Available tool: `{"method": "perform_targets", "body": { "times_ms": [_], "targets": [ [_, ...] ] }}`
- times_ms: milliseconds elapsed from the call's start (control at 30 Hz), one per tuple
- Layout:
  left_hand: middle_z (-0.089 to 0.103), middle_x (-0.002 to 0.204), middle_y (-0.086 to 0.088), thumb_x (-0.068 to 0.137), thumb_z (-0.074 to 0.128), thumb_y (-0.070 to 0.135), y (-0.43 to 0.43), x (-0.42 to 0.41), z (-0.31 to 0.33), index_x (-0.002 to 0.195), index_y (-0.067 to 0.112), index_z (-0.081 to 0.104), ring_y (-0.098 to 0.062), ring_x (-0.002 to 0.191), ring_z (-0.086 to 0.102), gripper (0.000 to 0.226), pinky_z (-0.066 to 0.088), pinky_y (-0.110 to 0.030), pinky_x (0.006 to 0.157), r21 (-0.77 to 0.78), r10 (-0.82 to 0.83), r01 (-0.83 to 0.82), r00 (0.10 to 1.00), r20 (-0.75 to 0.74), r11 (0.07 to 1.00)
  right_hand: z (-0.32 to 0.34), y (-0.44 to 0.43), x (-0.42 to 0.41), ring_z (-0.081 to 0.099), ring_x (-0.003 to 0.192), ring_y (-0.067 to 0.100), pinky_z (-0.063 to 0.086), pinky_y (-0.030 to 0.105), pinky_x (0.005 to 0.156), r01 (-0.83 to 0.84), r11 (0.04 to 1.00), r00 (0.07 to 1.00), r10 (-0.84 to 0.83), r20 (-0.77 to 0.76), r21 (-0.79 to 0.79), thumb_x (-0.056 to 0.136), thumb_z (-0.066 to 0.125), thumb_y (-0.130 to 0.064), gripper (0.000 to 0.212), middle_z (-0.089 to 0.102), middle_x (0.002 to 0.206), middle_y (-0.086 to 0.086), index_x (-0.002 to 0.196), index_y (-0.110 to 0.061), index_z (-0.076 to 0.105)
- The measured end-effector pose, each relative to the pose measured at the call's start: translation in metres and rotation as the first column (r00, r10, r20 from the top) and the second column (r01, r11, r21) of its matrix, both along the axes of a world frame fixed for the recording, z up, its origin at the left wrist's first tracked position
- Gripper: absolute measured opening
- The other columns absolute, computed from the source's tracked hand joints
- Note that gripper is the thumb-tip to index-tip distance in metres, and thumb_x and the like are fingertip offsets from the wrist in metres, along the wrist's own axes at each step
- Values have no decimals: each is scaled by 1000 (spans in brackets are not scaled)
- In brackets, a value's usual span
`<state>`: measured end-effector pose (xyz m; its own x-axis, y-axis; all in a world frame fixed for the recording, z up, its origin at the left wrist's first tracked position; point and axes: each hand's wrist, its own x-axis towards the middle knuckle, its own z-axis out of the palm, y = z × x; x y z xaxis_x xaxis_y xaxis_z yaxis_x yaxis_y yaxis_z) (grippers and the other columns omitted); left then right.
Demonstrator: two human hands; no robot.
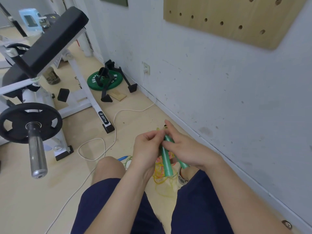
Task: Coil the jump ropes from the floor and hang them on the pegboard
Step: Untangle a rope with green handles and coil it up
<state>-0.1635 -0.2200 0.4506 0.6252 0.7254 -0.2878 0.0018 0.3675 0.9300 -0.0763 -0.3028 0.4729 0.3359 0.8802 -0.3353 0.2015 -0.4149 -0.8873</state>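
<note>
Two green jump rope handles (166, 163) point down between my hands, in front of my knees. My right hand (184, 147) grips the handles from the right. My left hand (148, 144) pinches the thin yellow-green rope near the handle tops. Yellow and orange rope (160, 174) lies in a loose tangle on the floor under the handles. A blue handle (122, 158) lies on the floor just left of my left hand. The wooden pegboard (233, 17) hangs on the wall at the upper right, with no rope on the part in view.
A white weight bench (55, 39) with a black pad and a barbell with a black plate (31, 122) stand at the left. A green weight plate (104, 80) and black stands lie by the wall. A white cable (114, 122) loops across the wooden floor.
</note>
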Motion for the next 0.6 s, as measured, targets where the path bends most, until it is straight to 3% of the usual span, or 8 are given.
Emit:
{"method": "perform_targets", "body": {
  "times_ms": [100,167,233,333,400,500,600],
  "targets": [
    [72,85,-16,94,58,8,3,0,3,83,7,73,-26,79,68,19,55,-36,73,7,52,-52,996,67,999,-5,-8,-2,70,97,33,60,44,79,67,995,956,-42,-290,76,105,42,-19,69,35,143,-8,154,-39,-3],
    [72,88,-15,96,55,8,1,0,5,88,7,70,-29,87,69,16,55,-37,75,10,60,-61,994,96,998,-5,-12,-2,72,87,39,60,47,75,102,991,908,-59,-415,83,104,44,-23,56,50,135,9,152,-35,19],
    [73,88,-13,98,51,7,-1,1,9,90,6,65,-26,88,70,17,57,-35,74,22,57,-60,990,125,998,-6,-16,-4,71,88,42,60,50,74,101,994,846,-63,-530,42,102,47,-30,38,65,114,21,138,-19,43],
    [74,88,-11,100,45,5,-2,4,15,90,7,61,-21,91,72,19,58,-34,79,170,-26,8,994,103,985,-10,-22,-7,70,80,36,60,44,64,68,997,730,-33,-683,24,96,50,-37,45,68,86,23,119,1,50],
    [74,90,-10,101,44,6,-1,5,17,92,9,60,-19,91,72,18,57,-31,72,232,-78,60,995,69,971,-15,-23,-8,64,68,26,58,38,58,111,991,650,-20,-760,69,94,53,-37,37,56,71,13,112,-6,48],
    [75,88,-7,101,44,7,2,7,19,93,9,58,-16,86,71,17,51,-21,54,253,-126,109,991,53,961,-18,-21,-8,41,51,12,37,19,40,181,981,647,-64,-760,72,91,55,-40,28,38,63,1,97,-13,44],
    [75,86,-5,101,45,10,1,8,20,92,11,59,-24,85,70,16,48,-25,51,216,-180,164,982,56,962,-19,-24,-7,28,44,7,18,14,33,198,976,667,-71,-742,85,91,55,-39,27,31,59,-1,85,-15,45]
  ]
}}
